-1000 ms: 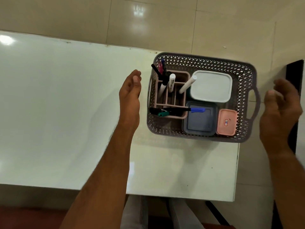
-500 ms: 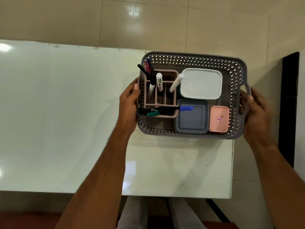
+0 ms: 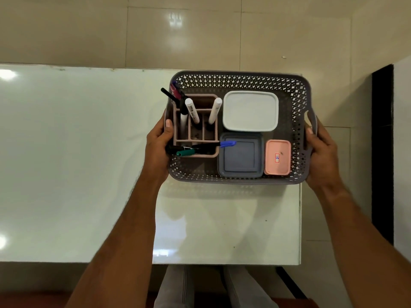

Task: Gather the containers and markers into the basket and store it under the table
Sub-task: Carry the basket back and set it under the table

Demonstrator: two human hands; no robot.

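Note:
A grey perforated basket [image 3: 244, 82] sits at the table's far right corner. My left hand [image 3: 158, 146] grips its left end and my right hand [image 3: 320, 152] grips its right handle. Inside stand a pink marker holder [image 3: 206, 99] with several markers [image 3: 191, 110], a white-lidded container [image 3: 250, 111], a grey square container [image 3: 240, 157] and a small pink container [image 3: 277, 157]. Two markers lie across the holder's near edge, one with a blue cap [image 3: 228, 143].
The glossy white table [image 3: 66, 163] spreads left and toward me; its right edge runs just under the basket's right end. Beige floor tiles lie beyond. A dark vertical panel [image 3: 382, 152] stands at the right. My legs show below the table's near edge.
Both hands went from open beside the basket to gripping its two ends. The basket now sits a little lower and nearer in the view.

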